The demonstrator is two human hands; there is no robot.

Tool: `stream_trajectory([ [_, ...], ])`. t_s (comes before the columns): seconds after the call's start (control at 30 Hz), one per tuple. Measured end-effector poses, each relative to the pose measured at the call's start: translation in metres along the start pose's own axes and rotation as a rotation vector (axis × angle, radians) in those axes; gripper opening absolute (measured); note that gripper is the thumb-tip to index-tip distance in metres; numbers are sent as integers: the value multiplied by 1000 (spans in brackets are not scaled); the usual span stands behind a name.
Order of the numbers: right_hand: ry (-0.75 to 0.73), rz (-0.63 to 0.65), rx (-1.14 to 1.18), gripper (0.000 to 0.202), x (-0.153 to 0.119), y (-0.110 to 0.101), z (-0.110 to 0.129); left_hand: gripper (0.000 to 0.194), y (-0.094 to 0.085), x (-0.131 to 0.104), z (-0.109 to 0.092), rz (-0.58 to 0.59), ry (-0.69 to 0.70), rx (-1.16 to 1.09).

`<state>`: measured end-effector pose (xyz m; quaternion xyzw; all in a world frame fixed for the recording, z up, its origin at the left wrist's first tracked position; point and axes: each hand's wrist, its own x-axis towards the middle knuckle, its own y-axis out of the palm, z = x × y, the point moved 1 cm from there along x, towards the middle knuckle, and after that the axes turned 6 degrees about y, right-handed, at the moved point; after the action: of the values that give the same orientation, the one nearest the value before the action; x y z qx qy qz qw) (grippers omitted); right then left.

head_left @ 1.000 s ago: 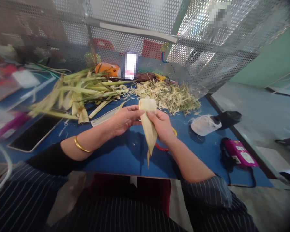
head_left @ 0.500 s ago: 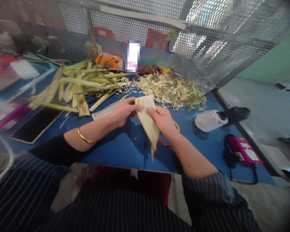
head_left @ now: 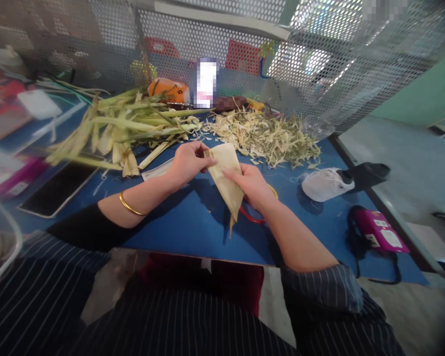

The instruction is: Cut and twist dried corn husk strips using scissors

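A pale, flat husk (head_left: 227,185), broad at the top and tapering to a thin twisted tip, hangs between my hands above the blue table. My left hand (head_left: 191,163) pinches its upper left edge between thumb and fingers. On the other side, my right hand (head_left: 255,187) grips the right edge, thumb on the front face and fingers behind. Beyond my hands, a heap of shredded pale strips (head_left: 267,136) lies on the right and a pile of long green-yellow stalks and husks (head_left: 126,128) on the left. A red and yellow ring (head_left: 252,217) shows partly behind my right hand.
A blue table (head_left: 178,222) carries a dark flat tablet-like object (head_left: 59,190) at left. To the right sit a white thread-wrapped bundle (head_left: 324,184) and a magenta box (head_left: 382,231) with a black strap. A perforated metal screen (head_left: 207,29) rises along the back.
The husk's lower tip has swung slightly left and up, and its face has turned a little. Both hands keep their hold. The view has shifted slightly.
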<state>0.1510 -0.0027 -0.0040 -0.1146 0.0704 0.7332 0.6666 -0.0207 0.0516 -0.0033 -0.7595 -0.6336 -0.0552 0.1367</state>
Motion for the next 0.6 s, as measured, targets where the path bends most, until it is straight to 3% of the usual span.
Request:
stream_trajectory([
  [0.1, 79, 92, 28, 28, -2, 4, -1, 22, -2, 2, -1, -71, 54, 70],
  [0.23, 78, 41, 87, 22, -3, 6, 0, 26, -1, 1, -7, -172, 3, -51],
  [0.3, 47, 13, 98, 21, -2, 6, 0, 27, 3, -1, -7, -89, -121, -244],
  [0.37, 4, -17, 93, 21, -1, 6, -1, 28, 8, -5, -7, 112, -230, -381],
  [0.43, -25, -33, 94, 21, 0, 5, -2, 29, 12, -9, -5, 268, -277, -371],
  [0.47, -28, -21, 106, 23, 1, 5, -2, 28, 12, -10, -4, 276, -281, -332],
  [0.6, 22, 150, 157, 30, 2, 3, -2, 18, 5, -4, -3, 50, -244, -222],
])
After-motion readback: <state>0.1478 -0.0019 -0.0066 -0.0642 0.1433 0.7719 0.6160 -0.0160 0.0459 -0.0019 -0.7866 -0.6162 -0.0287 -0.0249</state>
